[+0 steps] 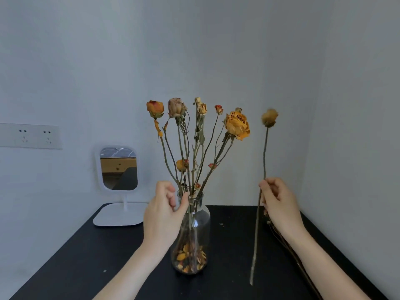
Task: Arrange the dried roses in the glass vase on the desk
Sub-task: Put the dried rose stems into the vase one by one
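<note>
A clear glass vase (200, 229) stands mid-desk with fallen petals at its bottom. Several dried roses (237, 124) rise from its neck, orange and pale heads fanning out. My left hand (163, 213) is at the vase's neck, thumb touching the rim and the stems there, fingers loosely curled. My right hand (278, 202) pinches a single dried rose (269, 118) by the middle of its long stem, holding it upright to the right of the vase, its lower end above the desk. More dried stems (287, 247) lie on the desk under my right forearm, partly hidden.
The black desk (108, 256) sits in a corner of grey walls. A white standing mirror (118, 169) on a flat base is at the back left. A wall socket panel (30, 135) is on the left wall. Small petal crumbs dot the desk.
</note>
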Demonstrator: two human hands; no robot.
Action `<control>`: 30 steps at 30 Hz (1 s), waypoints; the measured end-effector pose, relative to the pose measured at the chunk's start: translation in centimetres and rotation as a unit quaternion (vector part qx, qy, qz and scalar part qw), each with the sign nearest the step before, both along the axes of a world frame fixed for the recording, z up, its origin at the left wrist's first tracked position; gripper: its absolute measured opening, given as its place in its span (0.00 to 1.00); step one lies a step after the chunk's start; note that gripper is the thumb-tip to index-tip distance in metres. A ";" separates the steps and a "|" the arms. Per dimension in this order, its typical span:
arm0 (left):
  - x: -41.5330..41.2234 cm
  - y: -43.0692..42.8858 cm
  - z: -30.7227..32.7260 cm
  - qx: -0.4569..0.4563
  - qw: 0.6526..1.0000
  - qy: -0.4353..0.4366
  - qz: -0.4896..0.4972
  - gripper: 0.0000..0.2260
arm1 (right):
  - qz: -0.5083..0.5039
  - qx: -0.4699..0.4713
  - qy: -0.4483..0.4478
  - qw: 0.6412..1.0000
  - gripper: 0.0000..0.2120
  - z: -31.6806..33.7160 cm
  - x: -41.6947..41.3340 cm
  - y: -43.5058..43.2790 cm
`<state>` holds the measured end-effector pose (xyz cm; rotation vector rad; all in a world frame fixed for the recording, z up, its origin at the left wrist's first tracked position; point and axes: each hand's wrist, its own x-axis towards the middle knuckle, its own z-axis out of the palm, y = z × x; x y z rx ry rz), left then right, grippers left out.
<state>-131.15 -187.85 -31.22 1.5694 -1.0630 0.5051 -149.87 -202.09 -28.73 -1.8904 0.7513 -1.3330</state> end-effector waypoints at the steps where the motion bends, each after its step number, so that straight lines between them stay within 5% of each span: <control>1: 0.4 -0.2 -0.7 0.019 0.999 0.038 0.002 0.14 | 0.004 -0.003 -0.012 1.000 0.05 0.3 0.0 0.1; 6: 2.4 -2.1 -1.4 0.121 0.967 0.199 -0.103 0.29 | 0.013 -0.030 -0.054 0.998 0.07 1.8 0.4 0.8; 10: 3.0 -3.1 -1.2 0.184 0.930 0.232 -0.217 0.23 | 0.016 -0.056 -0.100 0.993 0.08 2.9 0.4 1.5; 18: 3.1 -3.8 -1.5 0.179 0.942 0.214 -0.184 0.18 | 0.013 -0.070 -0.181 0.981 0.10 4.5 -0.1 2.1; 30: 1.4 -4.6 -2.2 0.143 0.959 0.225 -0.100 0.28 | 0.044 -0.080 -0.259 0.961 0.13 5.8 -0.1 3.1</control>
